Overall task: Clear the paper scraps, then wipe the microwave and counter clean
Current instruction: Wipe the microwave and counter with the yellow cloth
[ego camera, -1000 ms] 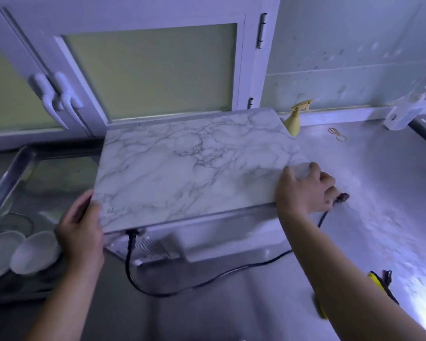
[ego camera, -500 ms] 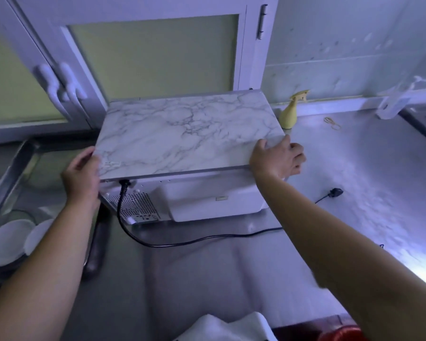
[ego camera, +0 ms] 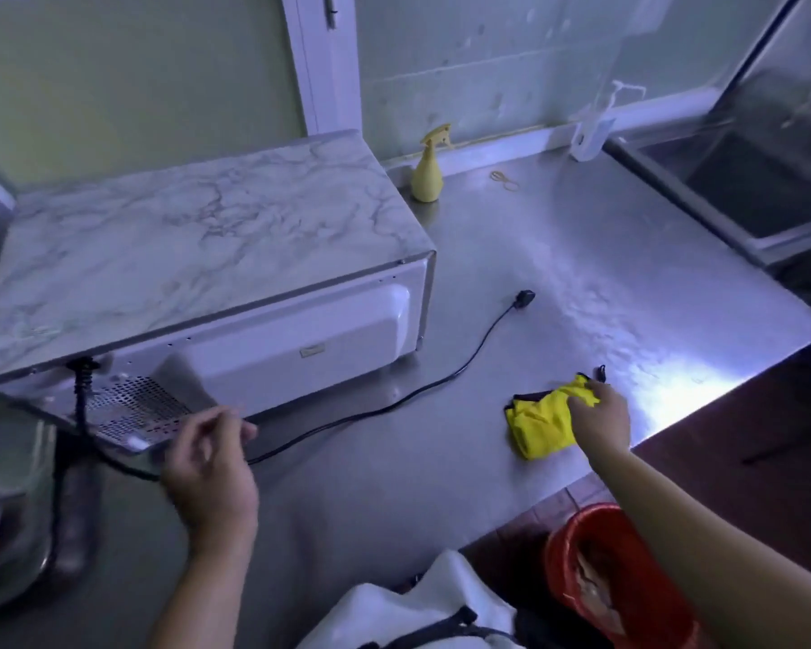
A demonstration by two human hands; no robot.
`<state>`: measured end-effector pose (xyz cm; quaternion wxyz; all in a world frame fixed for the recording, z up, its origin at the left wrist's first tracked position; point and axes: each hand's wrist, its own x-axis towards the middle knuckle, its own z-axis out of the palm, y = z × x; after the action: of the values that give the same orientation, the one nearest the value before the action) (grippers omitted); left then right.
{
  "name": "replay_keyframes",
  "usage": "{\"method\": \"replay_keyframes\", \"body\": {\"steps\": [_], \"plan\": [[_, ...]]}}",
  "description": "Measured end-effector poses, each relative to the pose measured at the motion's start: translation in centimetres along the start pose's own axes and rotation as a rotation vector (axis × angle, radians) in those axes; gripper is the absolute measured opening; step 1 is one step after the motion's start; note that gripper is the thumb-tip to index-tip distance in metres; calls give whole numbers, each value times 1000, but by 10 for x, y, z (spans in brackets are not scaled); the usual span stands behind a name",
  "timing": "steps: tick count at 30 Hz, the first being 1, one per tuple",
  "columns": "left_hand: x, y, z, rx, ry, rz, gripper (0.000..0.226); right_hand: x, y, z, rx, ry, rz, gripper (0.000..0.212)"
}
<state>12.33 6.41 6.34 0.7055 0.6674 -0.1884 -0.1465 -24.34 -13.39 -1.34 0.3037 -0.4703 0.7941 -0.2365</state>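
Note:
The microwave (ego camera: 197, 255), with a marble-patterned top, stands on the steel counter (ego camera: 558, 283), its white back panel and vent grille facing me. Its black power cord (ego camera: 441, 381) trails across the counter to an unplugged plug. A yellow cloth (ego camera: 541, 421) lies crumpled near the counter's front edge. My right hand (ego camera: 600, 416) rests on the cloth's right side, fingers closing on it. My left hand (ego camera: 209, 470) hovers in front of the microwave's lower back corner, fingers loosely curled, holding nothing.
A yellow spray bottle (ego camera: 427, 168) stands against the wall behind the microwave. Rubber bands (ego camera: 504, 179) lie nearby. A sink basin (ego camera: 740, 189) is at the right. A red bucket (ego camera: 600, 578) sits on the floor below the counter edge. Dishes are at far left.
Both hands have let go of the microwave's sides. My right hand moved right and down onto the yellow cloth; my left hand dropped in front of the microwave's back.

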Motion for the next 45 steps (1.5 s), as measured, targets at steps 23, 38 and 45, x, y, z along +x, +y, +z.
{"method": "replay_keyframes", "body": {"steps": [23, 38, 45], "plan": [[-118, -82, 56, 472, -544, -557, 34, 44, 28, 21, -582, -286, -570, 31], [-59, -54, 15, -229, -692, -1005, 90, -134, -87, -3, 250, -720, -1028, 32], [-47, -66, -10, -631, -566, -1187, 53, -161, -72, 14, 229, -799, -906, 38]]}}
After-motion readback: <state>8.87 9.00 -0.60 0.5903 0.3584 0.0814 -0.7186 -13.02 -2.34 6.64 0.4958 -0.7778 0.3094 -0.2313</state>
